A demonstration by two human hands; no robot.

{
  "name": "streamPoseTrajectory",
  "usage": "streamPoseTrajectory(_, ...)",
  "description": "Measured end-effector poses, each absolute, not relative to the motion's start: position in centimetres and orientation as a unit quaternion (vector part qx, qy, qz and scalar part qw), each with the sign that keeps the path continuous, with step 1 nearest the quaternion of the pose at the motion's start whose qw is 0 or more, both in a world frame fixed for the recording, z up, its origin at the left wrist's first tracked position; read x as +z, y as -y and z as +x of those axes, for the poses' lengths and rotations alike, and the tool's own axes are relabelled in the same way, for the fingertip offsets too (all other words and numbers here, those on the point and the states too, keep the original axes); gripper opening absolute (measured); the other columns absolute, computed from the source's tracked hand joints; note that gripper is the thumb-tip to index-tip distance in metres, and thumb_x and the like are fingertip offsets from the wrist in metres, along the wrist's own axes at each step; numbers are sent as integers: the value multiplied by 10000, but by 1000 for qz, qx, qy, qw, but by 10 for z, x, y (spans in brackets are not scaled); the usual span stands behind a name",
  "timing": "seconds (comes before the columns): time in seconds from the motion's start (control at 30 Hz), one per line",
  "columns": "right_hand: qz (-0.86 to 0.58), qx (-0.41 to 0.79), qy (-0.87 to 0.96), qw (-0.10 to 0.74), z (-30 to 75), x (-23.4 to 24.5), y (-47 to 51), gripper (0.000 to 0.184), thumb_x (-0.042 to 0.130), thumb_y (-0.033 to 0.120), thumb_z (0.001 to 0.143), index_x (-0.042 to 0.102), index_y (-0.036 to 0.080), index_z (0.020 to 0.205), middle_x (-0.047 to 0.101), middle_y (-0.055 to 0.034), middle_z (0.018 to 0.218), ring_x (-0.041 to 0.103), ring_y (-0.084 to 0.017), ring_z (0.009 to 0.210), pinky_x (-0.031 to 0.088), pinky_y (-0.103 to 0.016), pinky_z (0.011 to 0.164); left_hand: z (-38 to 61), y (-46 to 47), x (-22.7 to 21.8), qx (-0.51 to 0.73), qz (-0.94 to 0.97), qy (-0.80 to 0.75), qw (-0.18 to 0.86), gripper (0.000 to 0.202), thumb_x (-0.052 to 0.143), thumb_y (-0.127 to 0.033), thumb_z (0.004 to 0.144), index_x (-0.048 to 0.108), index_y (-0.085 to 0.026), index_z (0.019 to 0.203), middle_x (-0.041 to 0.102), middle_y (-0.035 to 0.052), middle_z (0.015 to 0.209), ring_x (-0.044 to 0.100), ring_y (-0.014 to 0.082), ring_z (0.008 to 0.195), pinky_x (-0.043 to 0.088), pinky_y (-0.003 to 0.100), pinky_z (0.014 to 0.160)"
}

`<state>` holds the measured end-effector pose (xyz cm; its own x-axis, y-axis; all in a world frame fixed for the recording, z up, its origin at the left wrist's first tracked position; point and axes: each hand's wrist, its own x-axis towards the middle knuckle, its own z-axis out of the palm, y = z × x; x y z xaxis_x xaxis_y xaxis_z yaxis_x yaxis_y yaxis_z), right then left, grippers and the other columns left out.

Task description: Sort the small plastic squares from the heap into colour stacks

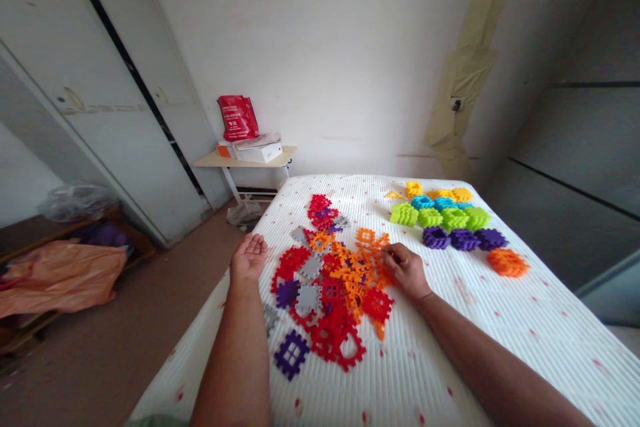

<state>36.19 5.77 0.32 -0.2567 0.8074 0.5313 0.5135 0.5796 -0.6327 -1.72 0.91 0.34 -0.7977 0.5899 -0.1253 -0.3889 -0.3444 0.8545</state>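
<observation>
A loose pile of flat interlocking plastic tiles with notched edges lies on the white bedspread (pixel 430 340). It mixes orange tiles (pixel 350 263), red tiles (pixel 337 333), grey tiles (pixel 309 297) and purple tiles (pixel 287 293). My right hand (pixel 407 270) is at the pile's right side, fingers bent and pinched on the edge of an orange tile, partly hidden by the hand. To the left of the pile, my left hand (pixel 250 255) rests palm up, its fingers loosely curled and apart, with nothing in it. A purple window tile (pixel 292 353) lies nearest me.
Sorted stacks stand to the right: yellow tiles (pixel 453 194), blue tiles (pixel 443 203), green tiles (pixel 454 217), purple stacks (pixel 465 239) and an orange stack (pixel 507 263). Beyond the bed, a small table (pixel 215 159) holds a red bag (pixel 237 118) and a white box (pixel 260 152).
</observation>
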Motion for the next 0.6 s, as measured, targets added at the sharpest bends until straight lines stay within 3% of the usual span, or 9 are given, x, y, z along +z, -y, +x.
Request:
streamPoseTrajectory(0.13, -437, 180, 756, 453, 364, 4, -60, 233, 457, 342, 804, 622, 183, 760, 659, -45, 731, 608, -160, 658, 471, -260, 622, -26, -5, 6, 814, 112, -496, 282, 53, 577, -216, 756, 583, -164, 764, 615, 33, 702, 617, 134, 701, 522, 309, 684)
streamPoseTrajectory(0.37, -433, 178, 766, 440, 366, 2, -60, 235, 455, 351, 803, 625, 192, 773, 666, -46, 749, 610, -165, 666, 480, -273, 644, -26, -16, -4, 807, 113, -559, 157, 69, 580, -183, 764, 588, -155, 826, 579, -27, 663, 558, 90, 603, 474, 242, 609)
streamPoseTrajectory(0.47, -420, 175, 781, 427, 366, 1, -59, 233, 449, 345, 811, 626, 196, 787, 664, -46, 765, 610, -164, 680, 481, -273, 656, -31, -16, -7, 794, 113, -584, 127, 136, 600, -246, 803, 596, -125, 864, 595, -7, 749, 546, 92, 623, 477, 255, 592)
streamPoseTrajectory(0.6, -424, 182, 776, 430, 368, 1, -59, 227, 447, 347, 816, 623, 207, 785, 666, -45, 766, 618, -173, 704, 488, -281, 670, -45, -4, -3, 803, 93, -576, 117, 279, 537, -338, 854, 566, -136, 1043, 607, 51, 963, 591, 134, 780, 518, 315, 675)
